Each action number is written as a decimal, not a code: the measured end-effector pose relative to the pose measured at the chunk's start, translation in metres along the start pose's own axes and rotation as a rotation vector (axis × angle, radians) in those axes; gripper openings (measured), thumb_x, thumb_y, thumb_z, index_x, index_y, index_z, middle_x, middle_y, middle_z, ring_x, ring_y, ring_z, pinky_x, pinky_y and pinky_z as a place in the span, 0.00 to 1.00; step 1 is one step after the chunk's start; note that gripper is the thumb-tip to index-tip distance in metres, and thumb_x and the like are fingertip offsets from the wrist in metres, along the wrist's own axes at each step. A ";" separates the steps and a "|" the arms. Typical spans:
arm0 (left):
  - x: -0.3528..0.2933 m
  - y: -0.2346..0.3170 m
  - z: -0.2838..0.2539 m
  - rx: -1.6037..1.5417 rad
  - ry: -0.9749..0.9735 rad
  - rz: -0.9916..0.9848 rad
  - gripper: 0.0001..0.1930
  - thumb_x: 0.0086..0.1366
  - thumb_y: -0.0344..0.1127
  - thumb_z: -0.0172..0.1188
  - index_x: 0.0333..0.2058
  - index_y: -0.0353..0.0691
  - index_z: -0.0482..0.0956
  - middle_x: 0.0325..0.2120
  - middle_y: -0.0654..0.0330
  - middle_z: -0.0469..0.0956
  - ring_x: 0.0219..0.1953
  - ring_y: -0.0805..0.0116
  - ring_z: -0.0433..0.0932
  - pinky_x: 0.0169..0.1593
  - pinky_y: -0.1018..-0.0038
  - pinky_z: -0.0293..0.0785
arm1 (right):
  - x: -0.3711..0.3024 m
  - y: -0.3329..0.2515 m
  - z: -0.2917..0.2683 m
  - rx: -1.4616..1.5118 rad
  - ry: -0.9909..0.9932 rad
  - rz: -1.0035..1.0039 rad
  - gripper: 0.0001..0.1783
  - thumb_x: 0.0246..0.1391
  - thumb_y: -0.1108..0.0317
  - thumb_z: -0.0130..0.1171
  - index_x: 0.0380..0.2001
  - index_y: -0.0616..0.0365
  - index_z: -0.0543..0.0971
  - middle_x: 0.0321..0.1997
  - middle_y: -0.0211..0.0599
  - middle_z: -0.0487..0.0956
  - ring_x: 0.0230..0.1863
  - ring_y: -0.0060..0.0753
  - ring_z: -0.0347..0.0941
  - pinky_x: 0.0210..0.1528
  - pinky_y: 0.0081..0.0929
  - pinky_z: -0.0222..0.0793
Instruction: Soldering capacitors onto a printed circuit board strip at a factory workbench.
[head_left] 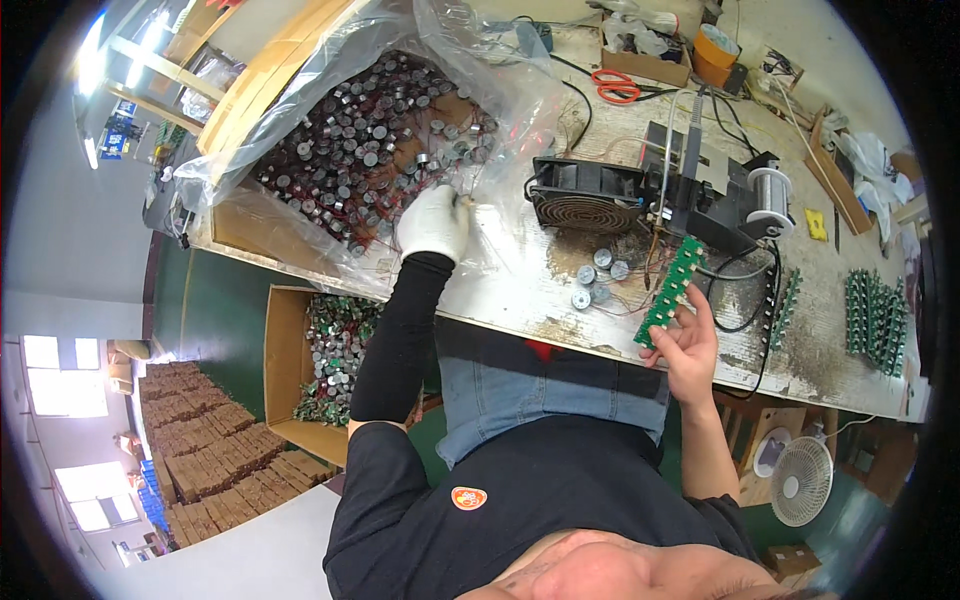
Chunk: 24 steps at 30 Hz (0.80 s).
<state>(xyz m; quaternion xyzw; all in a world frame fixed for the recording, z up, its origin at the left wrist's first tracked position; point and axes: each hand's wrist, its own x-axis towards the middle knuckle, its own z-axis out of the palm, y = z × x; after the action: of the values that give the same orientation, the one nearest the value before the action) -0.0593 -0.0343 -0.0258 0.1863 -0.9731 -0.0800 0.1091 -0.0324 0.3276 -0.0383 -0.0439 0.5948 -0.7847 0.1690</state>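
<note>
Above the stained white table point(490, 315), the right hand point(690, 345) is gripping a green circuit board point(670, 292), while the gloved left hand point(435, 224) is resting curled beside the motor heap point(370, 158), its hold unclear. Only a few motors point(581, 299) are lying apart, so much is seemingly waiting; brown stacks point(205, 455) are standing on the floor point(212, 335)

Bright, even light is reaching the bare right hand point(690, 358) gripping a long green circuit board point(668, 296) — both are showing clearly. Far left of the grip, slim white light tubes point(91, 62) and pale rectangular windows point(75, 395) are glaring. Nearer left, crinkled clear plastic sheeting point(460, 40) is shining. All around, black-rimmed fisheye distortion is bending edges.
</note>
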 end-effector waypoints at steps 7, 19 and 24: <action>-0.049 0.013 -0.013 -0.244 0.103 0.061 0.09 0.61 0.38 0.56 0.28 0.38 0.76 0.27 0.50 0.75 0.32 0.48 0.75 0.35 0.60 0.71 | 0.000 -0.001 -0.004 0.001 -0.029 0.017 0.39 0.51 0.84 0.55 0.64 0.60 0.52 0.45 0.47 0.73 0.26 0.26 0.76 0.21 0.18 0.72; -0.092 0.008 -0.049 -0.455 0.283 0.011 0.08 0.53 0.31 0.67 0.31 0.37 0.79 0.23 0.64 0.77 0.23 0.78 0.70 0.30 0.82 0.67 | 0.002 -0.002 -0.002 -0.006 -0.024 0.024 0.38 0.51 0.84 0.55 0.64 0.61 0.52 0.46 0.47 0.74 0.26 0.24 0.76 0.21 0.16 0.72; -0.072 -0.021 -0.059 -0.534 0.567 -0.168 0.11 0.51 0.25 0.65 0.34 0.36 0.75 0.27 0.61 0.77 0.23 0.76 0.72 0.30 0.80 0.69 | 0.000 -0.002 0.000 -0.010 -0.012 0.019 0.38 0.51 0.84 0.55 0.64 0.61 0.53 0.46 0.47 0.74 0.26 0.25 0.76 0.21 0.17 0.73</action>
<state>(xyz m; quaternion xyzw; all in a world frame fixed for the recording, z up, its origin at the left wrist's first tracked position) 0.0271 -0.0327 0.0140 0.2448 -0.8309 -0.2843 0.4109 -0.0327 0.3283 -0.0364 -0.0437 0.5982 -0.7797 0.1799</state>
